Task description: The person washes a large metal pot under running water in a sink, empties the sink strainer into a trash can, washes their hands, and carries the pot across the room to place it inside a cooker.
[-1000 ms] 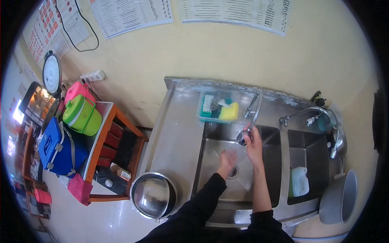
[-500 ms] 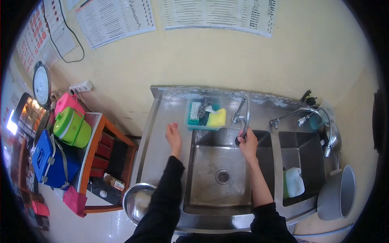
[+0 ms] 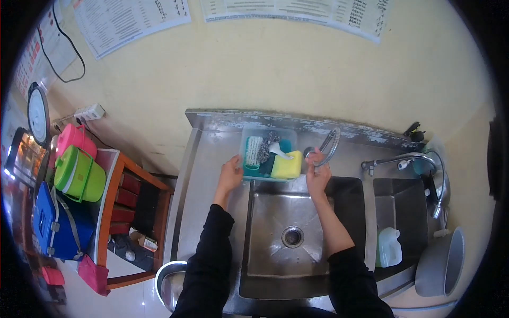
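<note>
A steel faucet [image 3: 333, 148] with a curved spout stands behind the large sink basin [image 3: 286, 259]. My right hand [image 3: 317, 175] is closed on it near its base; the fingers hide the exact part. My left hand [image 3: 230, 175], fingers loosely bent and apart, is at the left side of a clear plastic container [image 3: 245, 139]; I cannot tell whether it touches. Inside the container are a white-and-teal scrub brush [image 3: 253, 151], a steel wool scourer [image 3: 266, 151], a white handle [image 3: 277, 150] and a yellow sponge [image 3: 287, 165].
To the right is a second basin [image 3: 395, 199] with a pale jug [image 3: 389, 247] and another faucet [image 3: 405, 159]. A large grey pot [image 3: 442, 265] stands at far right, a metal bowl [image 3: 170, 281] at lower left. Green and blue coolers [image 3: 79, 175] sit on a side table [image 3: 108, 206].
My right hand has moved up and back from the spout's end to near the faucet base, and the spout has swung. My left hand has come to the container's side. The view has shifted slightly.
</note>
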`<state>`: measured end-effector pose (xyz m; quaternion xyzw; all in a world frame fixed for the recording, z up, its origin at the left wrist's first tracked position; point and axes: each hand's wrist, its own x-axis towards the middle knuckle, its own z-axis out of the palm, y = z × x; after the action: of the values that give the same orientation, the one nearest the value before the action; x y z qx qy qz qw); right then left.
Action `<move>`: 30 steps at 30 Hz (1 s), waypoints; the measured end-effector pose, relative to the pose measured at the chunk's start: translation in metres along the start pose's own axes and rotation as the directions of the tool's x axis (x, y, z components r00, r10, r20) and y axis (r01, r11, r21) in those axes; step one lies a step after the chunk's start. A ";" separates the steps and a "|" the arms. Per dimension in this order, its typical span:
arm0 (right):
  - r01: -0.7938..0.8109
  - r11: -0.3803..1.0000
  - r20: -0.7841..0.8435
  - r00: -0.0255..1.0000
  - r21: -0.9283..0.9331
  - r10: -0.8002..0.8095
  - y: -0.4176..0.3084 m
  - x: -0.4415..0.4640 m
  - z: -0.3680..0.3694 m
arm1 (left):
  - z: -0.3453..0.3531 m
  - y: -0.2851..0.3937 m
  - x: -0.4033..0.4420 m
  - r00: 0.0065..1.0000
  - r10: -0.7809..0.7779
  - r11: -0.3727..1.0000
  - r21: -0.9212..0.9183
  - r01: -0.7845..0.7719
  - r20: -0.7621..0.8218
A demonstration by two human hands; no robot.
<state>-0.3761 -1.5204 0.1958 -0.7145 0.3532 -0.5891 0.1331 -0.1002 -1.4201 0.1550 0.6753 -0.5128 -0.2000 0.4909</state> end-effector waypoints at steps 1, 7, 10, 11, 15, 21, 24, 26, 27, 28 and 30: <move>0.005 1.000 -0.013 1.000 0.004 -0.005 -0.002 0.003 0.005 | -0.004 0.004 0.000 0.998 -0.032 0.999 -0.005 0.032 0.051; 0.058 0.998 0.032 0.998 -0.036 -0.056 0.007 0.024 0.029 | -0.059 0.027 0.034 0.872 -0.380 0.902 -0.086 0.423 0.309; 0.070 0.997 0.037 0.997 -0.033 -0.069 0.007 0.029 0.033 | -0.061 -0.042 0.069 0.963 -0.232 0.971 -0.092 0.221 -0.138; 0.061 0.998 0.035 0.998 -0.007 -0.061 0.006 0.029 0.033 | -0.059 -0.054 0.079 0.948 -0.134 0.991 -0.059 0.122 -0.287; 0.065 0.995 0.033 0.997 0.082 -0.067 0.008 0.030 0.036 | -0.062 -0.094 0.090 0.947 0.086 0.958 0.288 0.007 -0.309; 0.031 0.994 0.104 0.994 0.100 -0.041 0.003 0.028 0.038 | -0.062 -0.068 0.096 0.974 -0.042 0.993 0.095 0.065 -0.221; 0.023 0.995 0.126 0.991 0.099 -0.035 0.001 0.031 0.038 | -0.057 -0.063 0.095 0.984 0.028 0.998 0.067 -0.017 -0.174; 0.031 0.994 0.141 0.989 0.101 -0.045 0.000 0.032 0.036 | -0.055 -0.069 0.095 0.989 0.010 1.000 0.013 -0.008 -0.150; 0.037 0.993 0.146 0.988 0.109 -0.053 -0.001 0.032 0.036 | -0.052 -0.072 0.096 0.990 0.006 0.999 -0.040 -0.012 -0.139; 0.043 0.992 0.148 0.987 0.117 -0.061 -0.001 0.033 0.036 | -0.050 -0.079 0.099 0.992 0.006 0.996 -0.090 -0.017 -0.129; 0.075 0.990 0.141 0.986 0.116 -0.092 0.002 0.033 0.037 | -0.039 -0.076 0.097 0.998 0.023 0.995 -0.091 -0.029 -0.067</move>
<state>-0.3406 -1.5521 0.2095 -0.7614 0.2793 -0.5590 0.1728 0.0061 -1.4895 0.1283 0.6517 -0.4953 -0.1947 0.5404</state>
